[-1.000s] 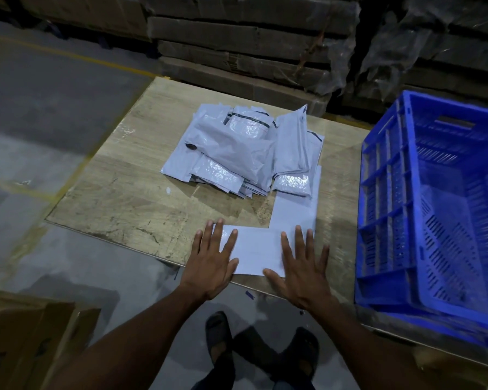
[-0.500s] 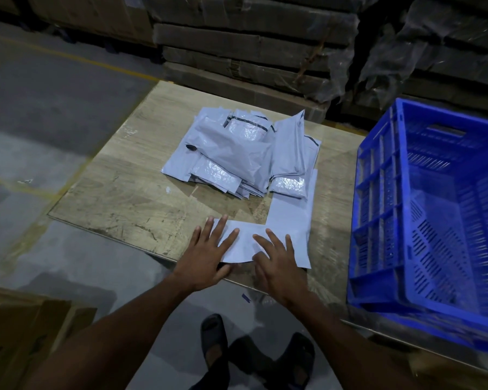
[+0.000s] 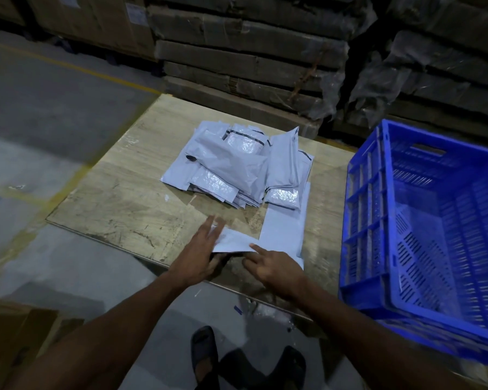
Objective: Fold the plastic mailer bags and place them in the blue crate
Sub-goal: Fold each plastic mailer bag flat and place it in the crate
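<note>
Head view: my left hand (image 3: 202, 257) lifts the flat white plastic mailer bag (image 3: 282, 235)'s flap, right hand (image 3: 276, 267) flat beside; I'd crease it square.

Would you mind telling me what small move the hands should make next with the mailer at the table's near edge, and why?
Probably press the lifted flap flat to crease it. The left hand grips the mailer at its raised near-left end, the right hand touches it beside the fold, and the blue crate looks empty.
</note>
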### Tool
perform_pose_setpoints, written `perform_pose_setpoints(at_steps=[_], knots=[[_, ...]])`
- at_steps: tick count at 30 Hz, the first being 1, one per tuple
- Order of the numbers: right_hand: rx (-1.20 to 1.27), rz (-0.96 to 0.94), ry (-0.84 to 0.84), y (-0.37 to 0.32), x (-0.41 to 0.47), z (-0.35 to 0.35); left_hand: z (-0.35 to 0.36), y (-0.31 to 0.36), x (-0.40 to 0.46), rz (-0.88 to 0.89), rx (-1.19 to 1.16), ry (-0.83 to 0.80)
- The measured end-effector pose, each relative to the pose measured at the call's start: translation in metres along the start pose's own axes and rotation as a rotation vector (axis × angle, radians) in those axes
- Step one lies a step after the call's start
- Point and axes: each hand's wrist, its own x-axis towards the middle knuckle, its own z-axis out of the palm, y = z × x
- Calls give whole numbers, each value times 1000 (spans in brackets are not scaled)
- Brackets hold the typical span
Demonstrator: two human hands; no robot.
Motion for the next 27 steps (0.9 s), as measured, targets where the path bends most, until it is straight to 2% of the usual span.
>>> perform_pose_setpoints(at_steps=[3,5,7,10,14,21,24,27], knots=[[60,144,-68,12,-5,-37,12,9,1,-89,-122,75],[73,274,-54,23,-13,-60,29,14,4,-108,-25,14],[134,380,64,37,-22,-82,43,26,8,-124,81,-70],[157,477,239,68,-35,-118,60,50,21,-50,204,-160],[118,671,307,106,-54,-168,77,79,45,-10,360,-252],[40,785,457,156,-106,-220,86,121,78,-64,402,-384],[-18,891,384,179,-136,-221,87,135,89,-112,396,-462],[-43,1022,136,193,-166,-191,86,139,95,-176,403,-534]])
